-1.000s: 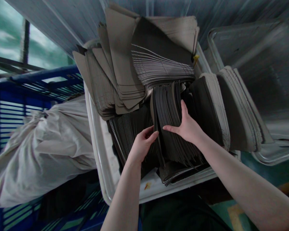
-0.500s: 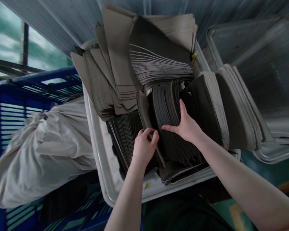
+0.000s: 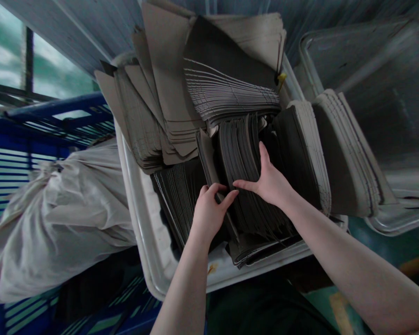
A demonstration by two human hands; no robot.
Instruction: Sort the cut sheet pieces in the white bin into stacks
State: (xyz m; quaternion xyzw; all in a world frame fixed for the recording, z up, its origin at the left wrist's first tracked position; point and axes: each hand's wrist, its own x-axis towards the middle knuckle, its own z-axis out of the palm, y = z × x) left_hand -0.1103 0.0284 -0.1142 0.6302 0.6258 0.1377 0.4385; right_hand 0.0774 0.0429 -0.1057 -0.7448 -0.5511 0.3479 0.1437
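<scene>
My left hand [image 3: 209, 209] rests over a thin grey-brown panel [image 3: 209, 158] standing on edge. Its fingers curl at the panel's top, while the thumb stretches right toward the neighbouring stack of dark thin sheets [image 3: 239, 158]. My right hand [image 3: 270, 181] lies on that stack with thumb and index finger spread wide; its other fingers are partly hidden. The two thumb tips are close together over the sheet edges. Left of my left hand is another dark stack with light stitched edges [image 3: 179, 190]. All of these stand in a white plastic bin [image 3: 153, 265].
Fanned beige panels [image 3: 171, 88] and a dark stitched stack [image 3: 226, 79] fill the bin's far side. Further stacks [image 3: 349, 153] lean at right beside a clear tub [image 3: 373, 70]. A blue crate [image 3: 14, 153] holding a pale cloth bundle [image 3: 84, 200] stands left.
My left thumb has moved away from the fingers, rightward toward the dark stack. The right hand has kept almost the same spread pose. The view has shifted slightly.
</scene>
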